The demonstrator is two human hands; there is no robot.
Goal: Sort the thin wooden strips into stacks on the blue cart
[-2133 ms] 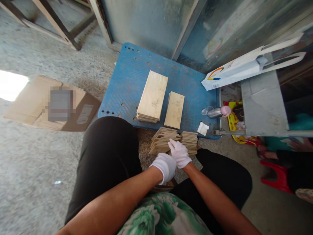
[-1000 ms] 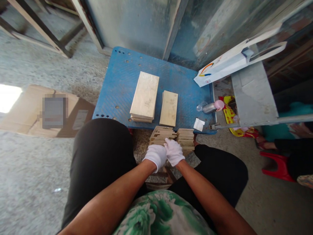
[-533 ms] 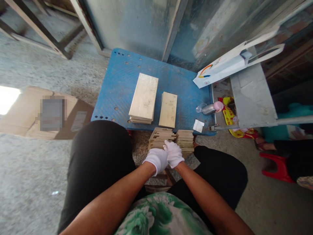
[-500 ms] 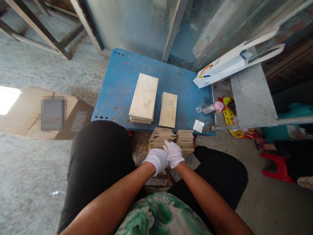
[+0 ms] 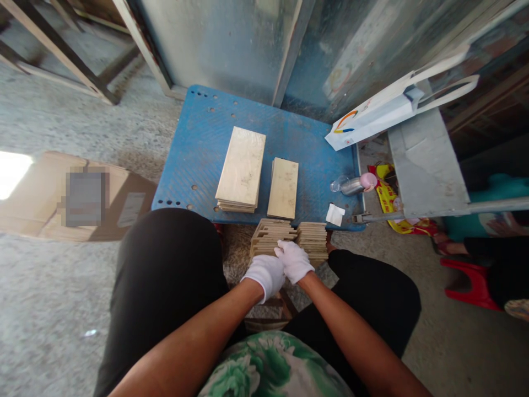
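Note:
Between my knees, my left hand [image 5: 265,274] and my right hand [image 5: 295,262] meet in white gloves, both with curled fingers. Just beyond them stand a left stack [image 5: 271,232] and a right stack [image 5: 312,238] of thin tan boards, edges facing me. The left stack is uneven, with gaps between pieces. My right hand's fingers lie over the near edge of the left stack. Whatever is in either hand is hidden by the gloves. On the blue platform [image 5: 198,149] lie a larger pile of pale panels [image 5: 243,165] and a narrower pile of panels [image 5: 283,187].
A scrap of white paper [image 5: 335,214] and a pink-capped bottle [image 5: 359,184] lie on the platform's right. A white bag [image 5: 372,118] leans behind. A flattened cardboard box [image 5: 41,209] is on the floor at left. Someone sits near a red stool [image 5: 469,284] at right.
The view has shifted slightly. My hands stay together at the boards, the right one turned a little; the stacks and panel piles look the same.

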